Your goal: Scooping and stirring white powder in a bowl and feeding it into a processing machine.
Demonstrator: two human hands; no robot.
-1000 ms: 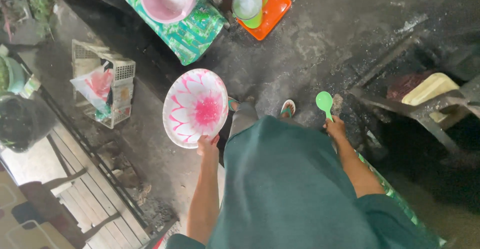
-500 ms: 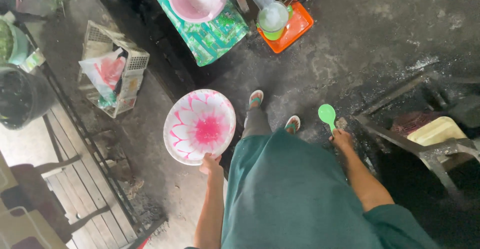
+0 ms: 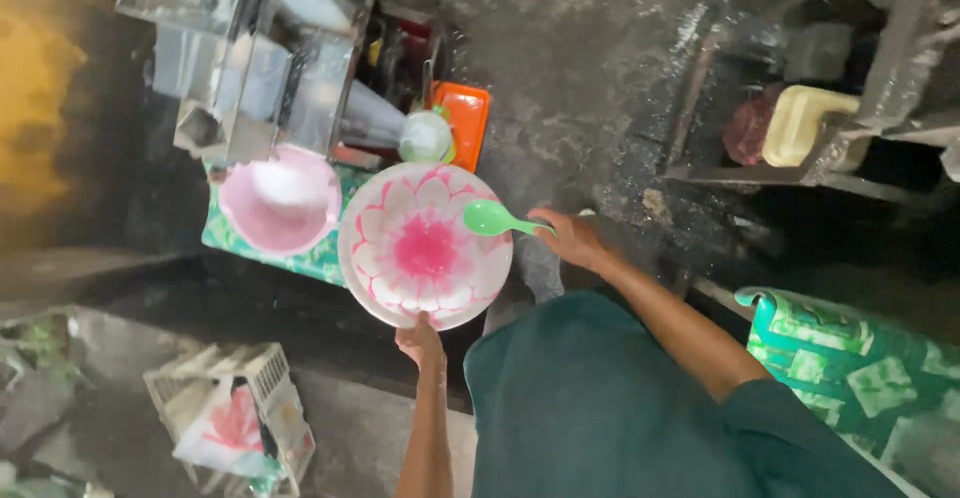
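My left hand (image 3: 420,342) grips the near rim of a round white plate (image 3: 425,246) painted with a pink flower, held flat in front of me. My right hand (image 3: 572,237) holds a light green plastic spoon (image 3: 492,219) by its handle, with the bowl of the spoon over the plate's right edge. Just beyond the plate stands a pink bowl (image 3: 280,200) with something white in it, resting on a green patterned surface (image 3: 310,260).
An orange tray (image 3: 466,118) and a pale round lid or cup (image 3: 426,138) lie past the plate, beside a glass-sided case (image 3: 250,48). A white crate (image 3: 232,413) sits at lower left, a yellow container (image 3: 805,123) at upper right, a green patterned chair (image 3: 850,363) at right. Floor is dark wet concrete.
The view has swung toward the pink bowl and glass case. My right hand brought the green spoon inward, from out at the side to over the plate's edge.
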